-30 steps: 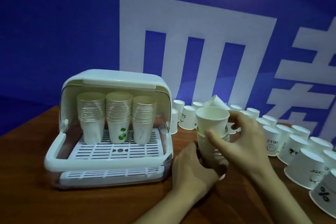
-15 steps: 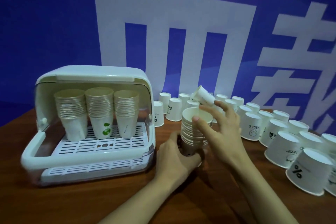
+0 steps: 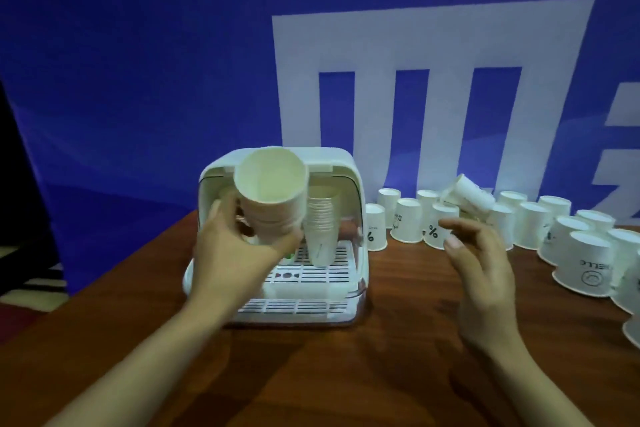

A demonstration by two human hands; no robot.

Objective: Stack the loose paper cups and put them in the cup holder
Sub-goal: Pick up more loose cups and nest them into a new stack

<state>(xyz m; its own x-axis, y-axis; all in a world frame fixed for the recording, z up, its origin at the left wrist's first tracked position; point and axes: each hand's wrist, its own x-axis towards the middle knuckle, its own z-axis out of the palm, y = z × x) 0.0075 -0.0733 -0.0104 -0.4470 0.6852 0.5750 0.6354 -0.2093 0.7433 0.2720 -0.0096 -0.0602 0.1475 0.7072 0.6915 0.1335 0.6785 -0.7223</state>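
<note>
My left hand grips a stack of white paper cups, lifted and tilted with its mouth toward me, right in front of the open cup holder. The held stack hides most of the holder's inside; one stack of cups stands upright on its slatted tray at the right. My right hand hovers over the table with fingers loosely spread and holds nothing. Several loose cups stand upside down in rows to the right, and one cup lies tilted on top of them.
The brown wooden table stretches toward me. A blue wall with large white characters rises right behind the holder and the cups. The table's left edge runs diagonally beside the holder.
My left hand lifted the cup stack off the table and carried it left, in front of the holder. My right hand let go of the stack and stayed over the table.
</note>
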